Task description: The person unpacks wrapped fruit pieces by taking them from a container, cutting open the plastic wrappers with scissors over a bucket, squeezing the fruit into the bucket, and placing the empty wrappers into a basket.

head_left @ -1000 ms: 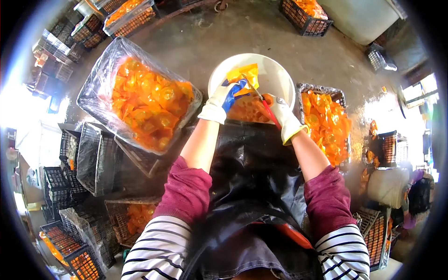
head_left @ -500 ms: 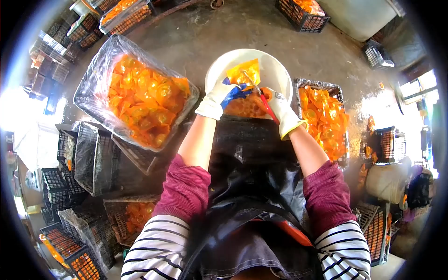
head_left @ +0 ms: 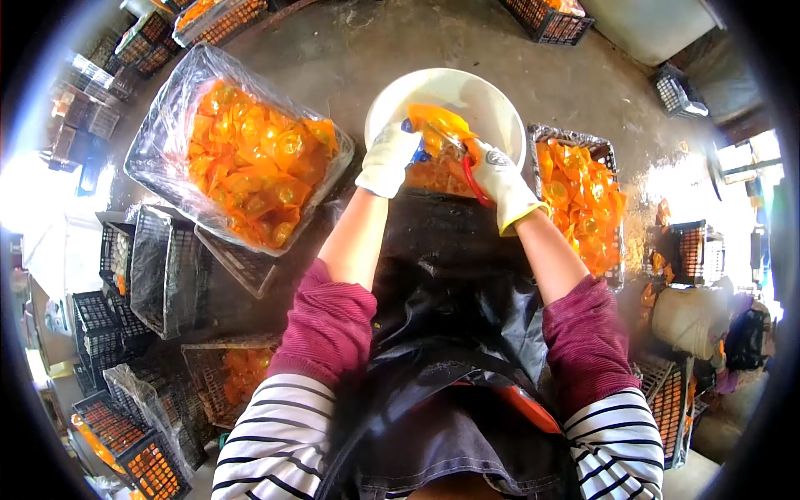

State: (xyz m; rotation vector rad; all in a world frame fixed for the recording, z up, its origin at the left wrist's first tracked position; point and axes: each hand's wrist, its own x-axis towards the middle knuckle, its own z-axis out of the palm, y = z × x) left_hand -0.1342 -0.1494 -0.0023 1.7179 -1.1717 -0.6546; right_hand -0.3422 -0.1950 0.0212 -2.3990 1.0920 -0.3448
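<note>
An orange plastic packet (head_left: 442,122) is gripped in my left hand (head_left: 390,160), which wears a white glove with blue on the fingers. My gloved right hand (head_left: 505,185) is closed round red-handled scissors (head_left: 475,185), whose blades reach to the packet's edge. Both hands are over a large white bucket (head_left: 503,108). Wet-looking orange contents lie in the bottom of the bucket, partly hidden by my hands. What is inside the held packet cannot be made out.
To the left, a crate lined with clear plastic (head_left: 160,150) holds many orange packets. A black crate (head_left: 575,132) of similar packets stands close on the right. Stacked black crates (head_left: 154,271) sit at lower left. A black apron (head_left: 450,308) covers my lap.
The orange packet has tipped from upright to slanting, its free end swinging right toward my right hand. The scissors have turned with my right hand. The whole view has shifted slightly.
</note>
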